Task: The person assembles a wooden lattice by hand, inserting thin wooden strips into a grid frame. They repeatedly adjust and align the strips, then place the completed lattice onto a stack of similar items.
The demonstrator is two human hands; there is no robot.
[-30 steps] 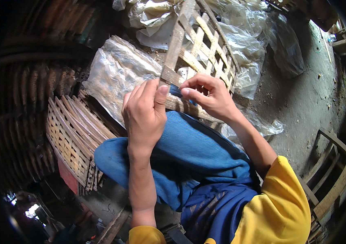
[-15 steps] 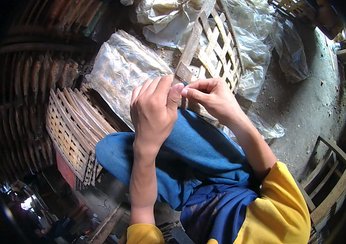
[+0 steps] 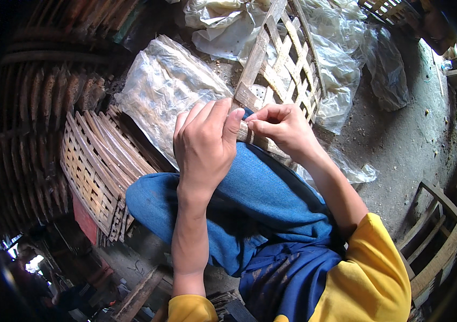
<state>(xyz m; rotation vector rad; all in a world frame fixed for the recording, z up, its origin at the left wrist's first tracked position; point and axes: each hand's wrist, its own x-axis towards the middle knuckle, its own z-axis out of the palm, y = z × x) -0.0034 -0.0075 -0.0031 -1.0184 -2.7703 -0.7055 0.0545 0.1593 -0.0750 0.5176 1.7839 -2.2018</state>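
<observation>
A woven bamboo panel [image 3: 287, 67] with a wooden frame leans in front of me, its near corner between my hands. My left hand [image 3: 204, 142] is closed at that corner, thumb up; its fingertips are hidden behind the frame. A small dark blue strip [image 3: 248, 113] shows at the corner beside my left thumb. My right hand [image 3: 282, 129] pinches at the strip's near end with thumb and forefinger. Below the hands are my knees in blue trousers [image 3: 271, 182].
A stack of woven bamboo panels [image 3: 97, 172] stands to the left, with more dark slatted pieces [image 3: 30, 107] behind. A plastic-wrapped bundle [image 3: 169, 88] lies beyond my left hand. Crumpled clear plastic [image 3: 341, 70] covers the floor ahead. A wooden frame [image 3: 443, 252] sits at the right.
My right fingertips have moved slightly right and down, away from my left thumb, and more of the blue strip shows. My left hand stays at the corner.
</observation>
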